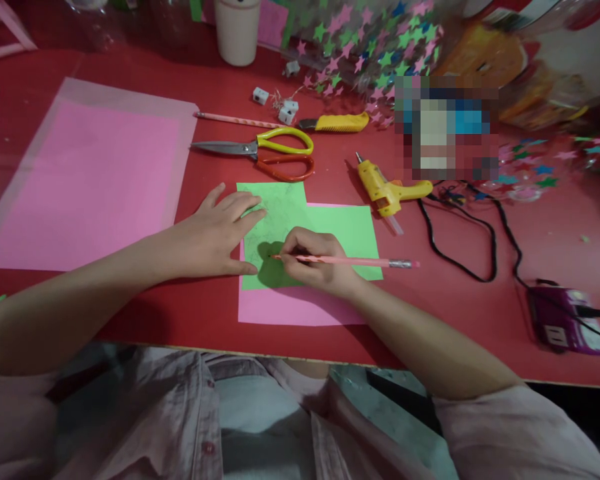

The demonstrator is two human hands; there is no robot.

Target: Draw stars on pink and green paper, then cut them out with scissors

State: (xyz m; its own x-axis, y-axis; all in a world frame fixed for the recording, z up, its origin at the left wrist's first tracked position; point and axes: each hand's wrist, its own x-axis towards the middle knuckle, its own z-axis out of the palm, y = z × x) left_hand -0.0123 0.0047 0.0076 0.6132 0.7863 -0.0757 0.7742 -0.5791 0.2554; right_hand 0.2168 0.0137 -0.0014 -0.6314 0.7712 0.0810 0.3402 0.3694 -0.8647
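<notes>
1. A white cylindrical cup [238, 33] stands at the far edge of view; its inside is hidden.
2. To its right, a clear plastic container or wrapping [357, 50] shows many pink, green and blue stars; whether they lie inside it or on its surface, I cannot tell.
3. An orange plastic packet [483, 57] sits at the far right, its contents unclear.
4. The pale pink pencil with a silver ferrule and pink eraser [363, 261] lies almost level across the right hand [325, 243], its tip at the left-hand green paper sheet [290, 213].
5. The right thumb and fingers are pinched together on the pencil near its point.
6. That green sheet carries faint grey lines and a dark hand shadow; it lies on the red tabletop [180, 313], over a larger pink paper sheet [300, 308].
7. A plain green paper area [353, 230] adjoins it on the right, also over the pink.
8. The left hand [217, 233] lies palm down, fingers spread apart, some tips on the green sheet.
9. Metal scissors with yellow and red handles [253, 148] lie beyond the hands, beside a yellow-handled cutter [341, 123].
</notes>
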